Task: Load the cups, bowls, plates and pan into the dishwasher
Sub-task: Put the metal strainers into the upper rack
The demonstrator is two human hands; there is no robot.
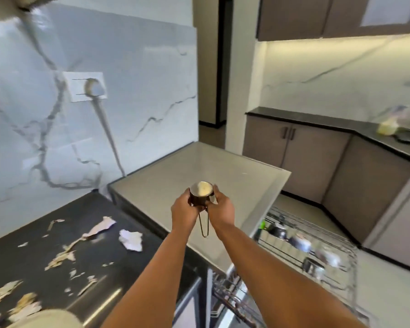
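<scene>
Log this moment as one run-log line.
hands: left hand and right hand gripping metal cup | position: above grey counter | dish rack: pulled out, partly loaded

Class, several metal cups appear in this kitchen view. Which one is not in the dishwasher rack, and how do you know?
The metal cup held up over the grey counter by both hands; the others sit in the wire rack.

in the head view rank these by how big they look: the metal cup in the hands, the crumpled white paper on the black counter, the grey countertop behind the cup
1. grey countertop, by far the largest.
2. crumpled white paper and metal cup look about alike; the paper seems slightly wider, but both are blurred and at different distances from the camera, so no ranking between them.
</scene>
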